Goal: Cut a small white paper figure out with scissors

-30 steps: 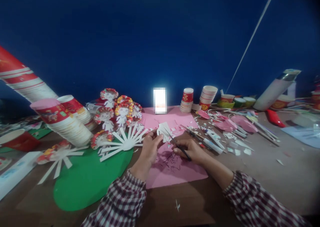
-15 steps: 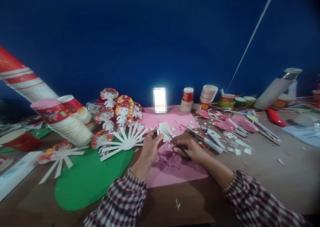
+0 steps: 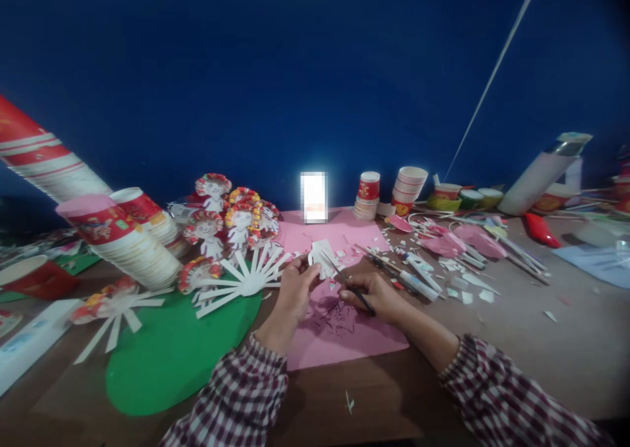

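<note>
My left hand (image 3: 295, 291) pinches a small white piece of paper (image 3: 321, 258) between thumb and fingers above the pink sheet (image 3: 364, 342). My right hand (image 3: 377, 296) is closed around dark scissors (image 3: 361, 295). Their thin blades point up and left and lie against the white paper; how far apart the blades are cannot be made out. Dark pen scribbles mark the pink sheet below both hands. Beside my left hand, a white paper piece with fanned strips (image 3: 253, 283) rests partly over a green sheet (image 3: 182, 361).
Paper dolls with red and yellow frills (image 3: 241, 217) stand behind the fan. Stacked paper cups (image 3: 123, 237) lean at left; more cups (image 3: 369, 194) stand at the back. Markers (image 3: 418, 284), paper scraps (image 3: 465, 296) and a red object (image 3: 540, 230) lie to the right. A bright blurred rectangle (image 3: 314, 197) stands behind.
Both hands keep nearly the same place and grip. The whole view has shifted very slightly; the paper and scissors show hardly any movement.
</note>
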The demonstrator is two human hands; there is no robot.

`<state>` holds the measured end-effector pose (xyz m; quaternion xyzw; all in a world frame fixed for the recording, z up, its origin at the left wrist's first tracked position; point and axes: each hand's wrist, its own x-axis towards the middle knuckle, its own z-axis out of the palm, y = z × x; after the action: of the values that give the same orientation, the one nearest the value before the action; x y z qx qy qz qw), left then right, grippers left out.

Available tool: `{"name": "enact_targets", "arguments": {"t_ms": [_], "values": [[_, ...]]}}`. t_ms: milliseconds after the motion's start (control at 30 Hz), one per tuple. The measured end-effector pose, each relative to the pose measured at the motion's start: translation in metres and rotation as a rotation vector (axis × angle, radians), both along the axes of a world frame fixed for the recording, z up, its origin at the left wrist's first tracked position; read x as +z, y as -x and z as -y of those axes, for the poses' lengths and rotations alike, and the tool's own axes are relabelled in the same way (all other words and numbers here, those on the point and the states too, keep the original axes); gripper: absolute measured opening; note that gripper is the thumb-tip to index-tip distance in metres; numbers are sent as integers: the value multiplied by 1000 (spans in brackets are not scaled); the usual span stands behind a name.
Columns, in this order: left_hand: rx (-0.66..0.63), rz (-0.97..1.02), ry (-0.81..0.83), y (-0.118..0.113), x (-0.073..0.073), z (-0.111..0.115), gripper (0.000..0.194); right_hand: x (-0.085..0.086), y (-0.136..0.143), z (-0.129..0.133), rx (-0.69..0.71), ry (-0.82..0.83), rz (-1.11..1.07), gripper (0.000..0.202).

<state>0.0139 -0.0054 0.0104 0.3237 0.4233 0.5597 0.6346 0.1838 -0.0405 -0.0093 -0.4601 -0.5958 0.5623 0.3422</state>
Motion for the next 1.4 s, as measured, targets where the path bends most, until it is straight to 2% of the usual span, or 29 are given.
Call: {"name": "enact_targets", "arguments": {"t_ms": [300, 1400], "values": [[-8, -19, -8, 1, -8, -3, 35, 1, 1, 1, -7, 0, 11, 42], [-12, -42, -25, 1, -8, -2, 35, 9, 6, 4, -69, 37, 7, 41]]}}
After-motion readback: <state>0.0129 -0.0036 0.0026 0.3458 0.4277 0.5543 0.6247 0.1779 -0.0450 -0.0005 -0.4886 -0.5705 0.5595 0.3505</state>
